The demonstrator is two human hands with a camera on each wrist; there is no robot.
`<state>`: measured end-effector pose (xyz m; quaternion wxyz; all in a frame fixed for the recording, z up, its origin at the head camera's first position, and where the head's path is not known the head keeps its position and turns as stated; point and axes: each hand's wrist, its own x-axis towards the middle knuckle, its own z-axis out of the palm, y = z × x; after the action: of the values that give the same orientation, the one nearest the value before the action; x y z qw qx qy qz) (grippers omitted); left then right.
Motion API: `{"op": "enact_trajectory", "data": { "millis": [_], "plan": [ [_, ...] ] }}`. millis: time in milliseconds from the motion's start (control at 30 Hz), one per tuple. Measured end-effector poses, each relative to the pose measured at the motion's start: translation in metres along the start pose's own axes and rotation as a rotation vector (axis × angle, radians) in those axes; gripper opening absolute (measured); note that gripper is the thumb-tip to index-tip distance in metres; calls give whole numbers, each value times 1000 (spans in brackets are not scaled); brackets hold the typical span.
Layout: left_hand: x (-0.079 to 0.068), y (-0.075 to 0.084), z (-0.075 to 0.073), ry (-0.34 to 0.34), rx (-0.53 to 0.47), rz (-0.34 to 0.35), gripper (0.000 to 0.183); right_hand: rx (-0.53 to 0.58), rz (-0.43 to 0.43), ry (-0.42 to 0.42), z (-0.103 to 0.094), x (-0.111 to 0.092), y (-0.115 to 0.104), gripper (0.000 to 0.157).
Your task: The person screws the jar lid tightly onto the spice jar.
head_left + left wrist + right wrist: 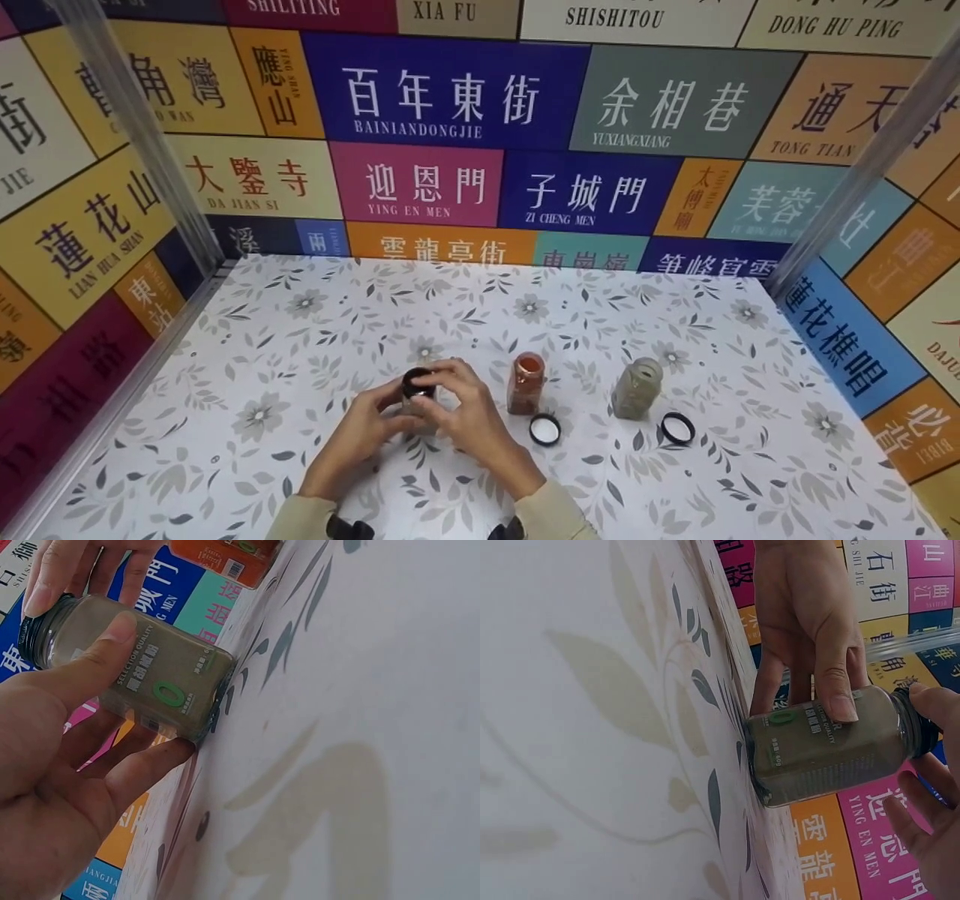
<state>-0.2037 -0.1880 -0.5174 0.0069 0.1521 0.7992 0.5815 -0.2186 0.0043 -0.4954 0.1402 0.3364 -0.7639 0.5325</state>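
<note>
A glass spice jar of grey-brown powder stands on the table in front of me, its label turned towards the left wrist view. My left hand grips the jar's body, thumb across the label side and fingers behind it. On the jar's neck sits a black lid. My right hand holds this lid at its rim between thumb and fingers. In the head view the hands hide most of the jar.
Right of my hands stands an uncapped jar of orange-red powder, with a black-rimmed lid lying white side up beside it. Farther right are an uncapped grey-green jar and another lid. Sign-printed panels edge the floral tabletop.
</note>
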Motion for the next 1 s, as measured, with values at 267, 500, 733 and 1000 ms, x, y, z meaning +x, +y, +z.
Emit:
{"op": "enact_trajectory", "data": {
  "millis": [267, 500, 733, 1000],
  "plan": [
    [-1, 1, 0, 2, 16, -15, 64, -27, 31, 29, 4, -2, -3, 23],
    [-1, 2, 0, -8, 17, -43, 65, 18, 37, 6, 3, -2, -2, 19],
    [1, 2, 0, -9, -13, -50, 64, 13, 13, 37, 6, -1, 1, 22],
    [0, 3, 0, -4, -2, -50, 66, 35, 43, 34, 6, -2, 2, 25]
  ]
}}
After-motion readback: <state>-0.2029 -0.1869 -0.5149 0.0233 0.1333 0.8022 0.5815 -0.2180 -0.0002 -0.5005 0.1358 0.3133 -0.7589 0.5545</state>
